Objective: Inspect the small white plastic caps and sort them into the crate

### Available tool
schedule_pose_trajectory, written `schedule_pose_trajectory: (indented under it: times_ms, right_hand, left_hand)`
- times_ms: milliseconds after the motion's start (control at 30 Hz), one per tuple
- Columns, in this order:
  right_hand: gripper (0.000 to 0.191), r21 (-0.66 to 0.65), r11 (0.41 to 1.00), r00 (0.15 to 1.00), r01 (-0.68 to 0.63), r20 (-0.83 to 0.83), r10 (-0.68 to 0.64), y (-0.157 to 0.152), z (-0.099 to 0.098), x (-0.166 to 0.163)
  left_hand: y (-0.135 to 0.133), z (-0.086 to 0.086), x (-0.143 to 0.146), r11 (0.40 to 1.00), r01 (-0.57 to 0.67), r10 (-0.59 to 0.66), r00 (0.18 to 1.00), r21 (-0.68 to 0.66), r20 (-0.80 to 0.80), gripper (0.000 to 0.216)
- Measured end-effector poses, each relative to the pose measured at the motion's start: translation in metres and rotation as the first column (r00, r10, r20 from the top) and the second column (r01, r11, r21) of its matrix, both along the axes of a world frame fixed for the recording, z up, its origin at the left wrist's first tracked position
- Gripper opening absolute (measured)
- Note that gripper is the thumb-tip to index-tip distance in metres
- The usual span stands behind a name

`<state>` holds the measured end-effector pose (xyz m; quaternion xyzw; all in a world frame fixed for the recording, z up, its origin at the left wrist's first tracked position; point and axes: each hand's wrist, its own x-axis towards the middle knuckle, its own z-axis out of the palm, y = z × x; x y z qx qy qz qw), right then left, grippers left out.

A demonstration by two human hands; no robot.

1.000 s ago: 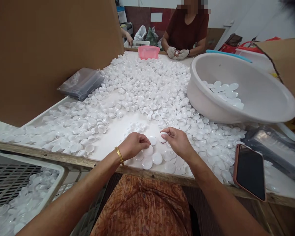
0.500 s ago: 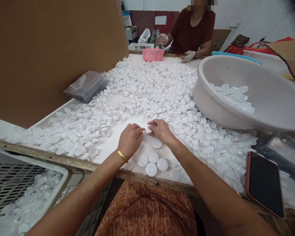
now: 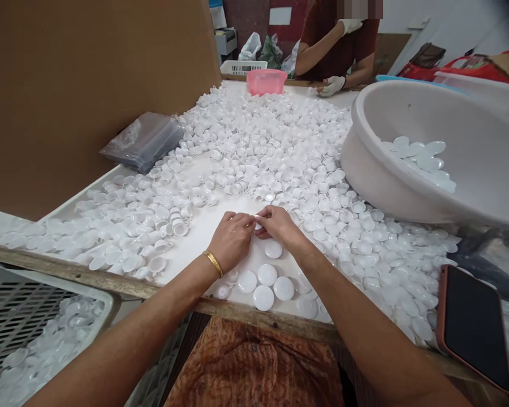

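My left hand [image 3: 232,238], with a gold bangle at the wrist, is closed, its fingertips pinched together against those of my right hand [image 3: 275,224]. Between the fingertips shows part of a small white plastic piece [image 3: 258,225]; the fingers cover most of it. My right thumb and fingers grip this piece from the right. Just below the hands lies a single white plastic saucer [image 3: 274,249]. Closer to the table's front edge several more saucers [image 3: 263,297] lie side by side. Left of my left hand, small white toy cups [image 3: 178,225] sit in a loose row.
Heaps of small white cups [image 3: 258,133] cover the table. A large tilted basin [image 3: 367,181] holds white saucers at right, near a phone [image 3: 475,325]. Clear plastic bags [image 3: 146,138] lie beside a cardboard panel [image 3: 93,96]. A gloved co-worker [image 3: 337,53] sits beyond a pink basket [image 3: 266,83].
My left hand has come closer to my right, and its fingers now hide more of the white piece. Across the table, the co-worker's one gloved hand has risen toward the head. The view has shifted slightly.
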<state>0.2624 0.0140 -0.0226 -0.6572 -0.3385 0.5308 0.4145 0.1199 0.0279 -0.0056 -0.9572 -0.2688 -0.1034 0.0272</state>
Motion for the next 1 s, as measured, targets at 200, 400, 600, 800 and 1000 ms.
schedule_pose_trajectory:
  times_ms: [200,400,600,800,1000]
  right_hand:
    - [0.008,0.000,1.000,0.999,-0.029,0.032,0.029,0.003,-0.009,0.005]
    - [0.003,-0.004,0.997,0.980,-0.077,0.182,0.076,0.000,0.000,0.007]
    - [0.021,0.133,0.990,0.803,-0.054,0.595,-0.037,-0.073,0.032,0.050]
    - [0.023,-0.097,0.895,0.435,-0.436,0.847,0.304,-0.150,0.035,0.058]
    - [0.016,-0.161,0.835,0.116,-0.527,0.959,0.258,-0.154,0.027,0.051]
  left_hand:
    - [0.002,0.002,0.007,1.000,0.011,-0.011,1.000,0.012,0.001,0.026]
    - [-0.004,0.008,0.013,1.000,-0.012,0.012,1.000,0.002,0.017,0.022]
    - [-0.041,0.009,0.021,0.992,0.010,0.006,0.991,-0.123,0.132,0.024]
    - [-0.059,0.010,0.017,0.974,-0.054,0.115,0.955,-0.220,0.274,0.024]
    - [-0.040,0.008,-0.017,0.949,-0.189,0.262,0.917,-0.252,0.300,0.023]
